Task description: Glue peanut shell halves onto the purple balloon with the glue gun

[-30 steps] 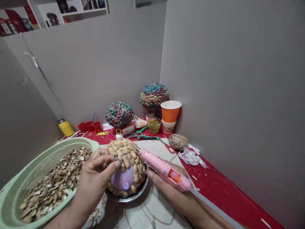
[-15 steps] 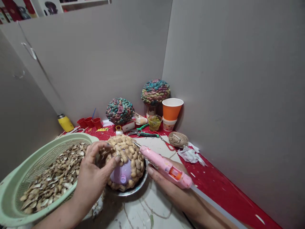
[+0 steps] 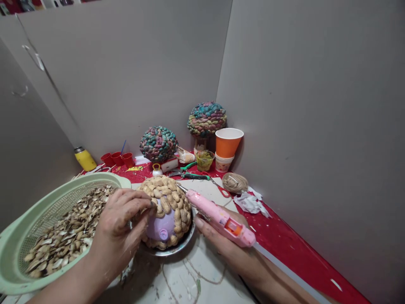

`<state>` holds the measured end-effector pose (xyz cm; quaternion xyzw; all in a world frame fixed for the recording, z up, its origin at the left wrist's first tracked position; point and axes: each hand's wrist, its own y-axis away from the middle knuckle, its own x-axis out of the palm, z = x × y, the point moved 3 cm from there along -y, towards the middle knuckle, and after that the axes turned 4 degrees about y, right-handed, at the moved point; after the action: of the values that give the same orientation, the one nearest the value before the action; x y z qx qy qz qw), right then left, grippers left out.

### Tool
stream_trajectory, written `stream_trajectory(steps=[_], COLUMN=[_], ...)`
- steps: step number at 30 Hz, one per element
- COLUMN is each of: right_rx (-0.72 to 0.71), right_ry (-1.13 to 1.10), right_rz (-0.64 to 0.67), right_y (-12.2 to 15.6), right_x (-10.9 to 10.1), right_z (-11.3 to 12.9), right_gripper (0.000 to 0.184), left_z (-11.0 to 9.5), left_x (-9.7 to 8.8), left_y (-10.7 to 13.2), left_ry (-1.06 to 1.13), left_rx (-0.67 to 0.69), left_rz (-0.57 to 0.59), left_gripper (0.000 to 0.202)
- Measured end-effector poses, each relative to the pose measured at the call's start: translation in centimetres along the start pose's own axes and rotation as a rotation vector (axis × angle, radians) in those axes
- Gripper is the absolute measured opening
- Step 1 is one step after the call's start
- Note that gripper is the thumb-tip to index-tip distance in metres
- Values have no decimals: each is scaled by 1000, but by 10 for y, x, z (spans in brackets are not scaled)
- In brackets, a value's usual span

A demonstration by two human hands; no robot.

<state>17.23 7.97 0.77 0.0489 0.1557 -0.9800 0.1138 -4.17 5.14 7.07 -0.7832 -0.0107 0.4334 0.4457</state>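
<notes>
Bending the fingers and thumb of the left hand [image 3: 122, 223] close together at the left side of the ball [image 3: 182, 207], in a nearly closed pinch; cannot tell of anything held between the tips, nor of firm contact with the ball. Gripping the pink gun [image 3: 211, 211] in the right hand [image 3: 221, 240], closed round the handle, thumb toward the bowl [image 3: 182, 249]; cannot see the trigger. Pointing the metal nozzle [image 3: 181, 187] up and leftward at the upper right of the ball; cannot tell touching from just short of it. Having the ball between both hands, seated in the bowl on the pale board [image 3: 205, 270]; coated with peanuts [image 3: 163, 183] over the top and right side, bare in front down to the purple balloon [image 3: 160, 226] and its round nub [image 3: 163, 234]. Having the green basket [image 3: 11, 264] close by on the left, loaded with shells [image 3: 66, 240], partly behind the left arm. Seeing, past the ball, pliers [image 3: 196, 177] with green handles, red-handled scissors [image 3: 225, 193], twine [image 3: 235, 183] and, just beside it, crumpled tissue [image 3: 251, 204]. Seeing farther back, along the red cloth [image 3: 284, 249], a yellow bottle [image 3: 85, 159], three red cups [image 3: 117, 159], two painted balls [image 3: 158, 144], a tub [image 3: 204, 160] and an orange cup [image 3: 228, 145] on top of stacked paper cups [image 3: 224, 164].
</notes>
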Motion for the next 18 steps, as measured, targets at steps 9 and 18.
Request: stream_trajectory(steps=[9, 18], right_rx=[13, -7], right_ry=[57, 93], right_rz=[-12, -38], right_y=[-1, 0], right_x=[-1, -1], right_z=[-5, -6], right_gripper=[23, 23], left_z=[-9, -7], left_x=[8, 16], left_y=[2, 11], left_ry=[-118, -11], left_rx=[-11, -52], left_rz=[-27, -134], left_gripper=[17, 33])
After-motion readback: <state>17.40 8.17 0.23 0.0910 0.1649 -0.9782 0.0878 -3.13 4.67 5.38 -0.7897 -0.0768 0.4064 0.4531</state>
